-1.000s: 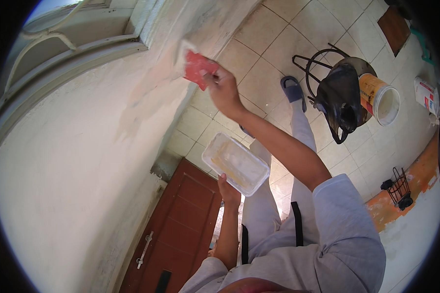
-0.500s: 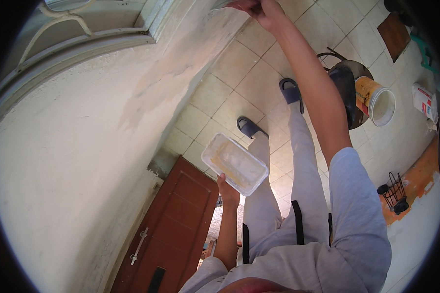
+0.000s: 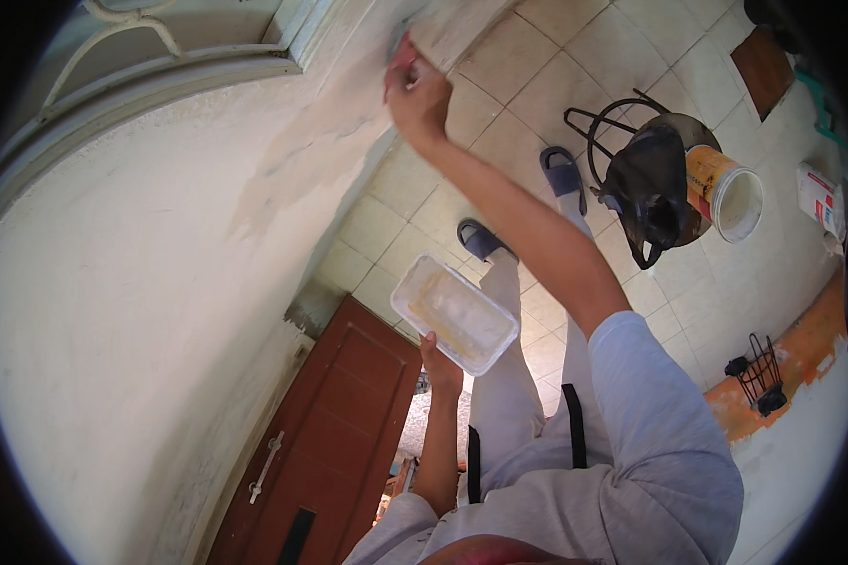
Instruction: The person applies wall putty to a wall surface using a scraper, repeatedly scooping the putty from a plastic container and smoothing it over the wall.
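Red, the scraper (image 3: 402,56) is above and slightly left of the tray (image 3: 497,343), gripped in our right hand (image 3: 423,102), nearer the wall (image 3: 151,245). The tray's long axis slants from upper left to lower right; our left hand (image 3: 443,368) holds its lower-left side, fingers mostly hidden. Blur hides whether scraper and wall touch.
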Demonstrator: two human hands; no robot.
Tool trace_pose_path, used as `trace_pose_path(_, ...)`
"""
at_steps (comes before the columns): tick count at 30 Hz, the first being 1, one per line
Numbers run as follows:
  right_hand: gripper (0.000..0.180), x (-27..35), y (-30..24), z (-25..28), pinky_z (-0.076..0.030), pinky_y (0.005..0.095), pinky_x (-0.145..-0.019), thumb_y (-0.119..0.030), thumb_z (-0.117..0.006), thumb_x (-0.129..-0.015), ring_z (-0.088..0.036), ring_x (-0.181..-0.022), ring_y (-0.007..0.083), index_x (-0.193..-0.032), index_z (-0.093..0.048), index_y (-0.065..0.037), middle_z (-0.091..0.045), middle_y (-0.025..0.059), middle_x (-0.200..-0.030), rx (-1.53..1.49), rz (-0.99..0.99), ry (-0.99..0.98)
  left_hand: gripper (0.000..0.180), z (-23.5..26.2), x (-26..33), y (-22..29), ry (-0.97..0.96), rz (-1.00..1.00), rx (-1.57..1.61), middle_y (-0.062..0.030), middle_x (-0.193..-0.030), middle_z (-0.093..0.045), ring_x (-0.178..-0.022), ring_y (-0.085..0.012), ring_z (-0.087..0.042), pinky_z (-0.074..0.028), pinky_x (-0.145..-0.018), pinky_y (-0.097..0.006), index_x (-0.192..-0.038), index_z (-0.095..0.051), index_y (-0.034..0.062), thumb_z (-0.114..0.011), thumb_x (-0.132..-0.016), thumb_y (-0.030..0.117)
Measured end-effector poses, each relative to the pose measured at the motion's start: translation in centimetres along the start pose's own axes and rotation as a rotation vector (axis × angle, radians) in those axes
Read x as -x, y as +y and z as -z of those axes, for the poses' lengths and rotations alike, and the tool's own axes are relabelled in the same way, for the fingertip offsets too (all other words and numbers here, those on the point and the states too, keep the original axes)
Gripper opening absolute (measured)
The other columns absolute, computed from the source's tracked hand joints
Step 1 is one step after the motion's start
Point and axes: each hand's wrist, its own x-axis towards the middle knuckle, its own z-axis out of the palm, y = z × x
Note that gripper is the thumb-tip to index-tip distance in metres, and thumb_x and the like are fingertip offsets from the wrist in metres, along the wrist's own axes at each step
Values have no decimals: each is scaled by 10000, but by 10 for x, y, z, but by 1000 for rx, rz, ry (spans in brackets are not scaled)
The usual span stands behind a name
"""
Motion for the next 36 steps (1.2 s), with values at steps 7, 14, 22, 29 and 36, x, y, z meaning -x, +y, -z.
trace_pose_path(7, 236, 66, -20, 50, -550, 299, -707, -136, -646, -978, -679, -798, 101, -1139, -680, 33, -737, 73, -900, -99, 108, -91, 800, -9, 1, 2, 17, -38, -78, -94, -1465, -483, -1359, -281, -461, -375, -1128, -434, -1524, -370, 60, -613, -896, 491)
trace_pose_path(14, 233, -118, -2, 65, -634, 377, -650, -26, -489, -944, -737, -752, 327, -978, -653, 137, -714, 258, -869, -557, -620, -187, 787, -19, 4, 4, 31, -55, -76, -97, -1454, -494, -1358, -280, -460, -377, -1127, -434, -1521, -376, 60, -613, -900, 483)
trace_pose_path(22, 173, -96, -43, 105, -631, 437, -771, -28, -494, -965, -697, -857, 309, -1036, -590, 98, -674, 211, -1018, -702, -389, -244, 779, -7, 4, -2, 61, -56, -36, -103, -1452, -493, -1358, -278, -461, -380, -1127, -426, -1516, -378, 50, -611, -907, 475)
trace_pose_path(29, 270, -89, 81, 63, -551, 337, -706, -102, -533, -999, -685, -818, 197, -1225, -658, -20, -721, 105, -1004, -106, 77, 108, 813, -2, -4, -1, -65, 9, -25, -60, -1549, -388, -1444, -260, -360, -286, -1201, -427, -1603, -239, 137, -625, -932, 383)
trace_pose_path(36, 434, 48, -44, 3, -585, 394, -781, -146, -583, -954, -731, -878, 383, -1361, -590, 5, -716, 246, -902, 44, 170, -58, 819, 0, 1, 0, -46, -19, 13, -60, -1546, -390, -1444, -261, -361, -292, -1196, -431, -1600, -243, 139, -627, -923, 392)
